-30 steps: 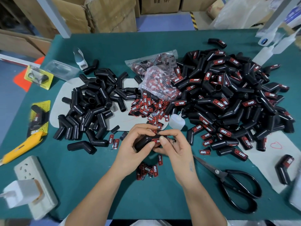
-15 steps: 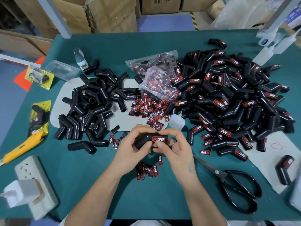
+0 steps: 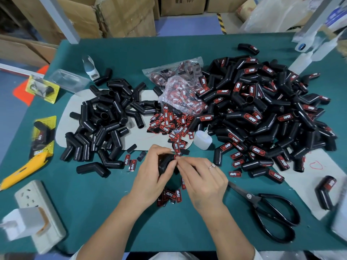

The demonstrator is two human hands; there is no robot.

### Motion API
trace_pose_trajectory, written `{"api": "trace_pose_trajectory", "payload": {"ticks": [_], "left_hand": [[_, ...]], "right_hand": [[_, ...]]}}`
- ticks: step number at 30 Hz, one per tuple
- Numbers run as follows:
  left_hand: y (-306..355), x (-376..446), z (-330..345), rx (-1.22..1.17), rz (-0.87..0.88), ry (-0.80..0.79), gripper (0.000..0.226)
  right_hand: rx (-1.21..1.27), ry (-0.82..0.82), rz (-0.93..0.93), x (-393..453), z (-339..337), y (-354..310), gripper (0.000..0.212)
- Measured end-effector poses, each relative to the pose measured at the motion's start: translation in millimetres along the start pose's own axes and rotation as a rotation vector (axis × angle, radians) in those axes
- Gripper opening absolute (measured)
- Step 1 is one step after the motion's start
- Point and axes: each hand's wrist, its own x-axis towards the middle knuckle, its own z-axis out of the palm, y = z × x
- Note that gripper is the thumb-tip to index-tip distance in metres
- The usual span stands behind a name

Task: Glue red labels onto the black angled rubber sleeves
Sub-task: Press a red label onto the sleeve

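I see the sleeve (image 3: 165,163) held just above the worktop (image 3: 93,199), near the front edge at centre. My left hand (image 3: 152,177) curls round its lower leg, so the long axis runs from near-left up to far-right. My right hand (image 3: 202,180) comes in from the right, its fingertips (image 3: 179,161) pinching the red label (image 3: 176,157) at the sleeve's upper end. I judge the next press goes leftward onto that end, the right hand being nearer the label.
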Motion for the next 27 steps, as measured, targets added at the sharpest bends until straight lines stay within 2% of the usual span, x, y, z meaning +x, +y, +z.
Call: {"api": "trace_pose_trajectory", "payload": {"ticks": [5, 10, 15, 20, 22, 25, 27], "left_hand": [[-2.5, -0.6, -0.8, 0.031, -0.027, 0.012, 0.021], [-2.7, 1.2, -1.7, -0.051, -0.096, -0.019, 0.016], [-4.7, 3.4, -0.1, -0.064, -0.047, -0.026, 0.011], [-2.2, 2.5, 2.5, -0.19, 0.004, -0.008, 0.018], [0.3, 2.7, 4.7, -0.222, 0.031, 0.018, 0.024], [2.1, 2.8, 7.6, -0.231, 0.079, 0.043, 0.032], [0.7, 2.5, 6.8, -0.22, 0.065, 0.047, 0.032]], "right_hand": [[-0.046, -0.045, -0.065, 0.0, 1.8, -2.5, 0.009], [0.156, -0.094, 0.123, -3.9, 4.6, 2.8, 0.01], [0.165, -0.15, 0.138, -5.1, 3.4, 2.9, 0.008], [0.532, -0.13, 0.481, -3.4, -1.1, -5.1, 0.009], [0.594, -0.118, 0.562, -3.0, -3.8, -10.2, 0.008], [0.527, -0.118, 0.519, -2.4, -4.5, -10.6, 0.007], [0.379, -0.143, 0.358, -2.9, -4.7, -5.2, 0.008]]}}
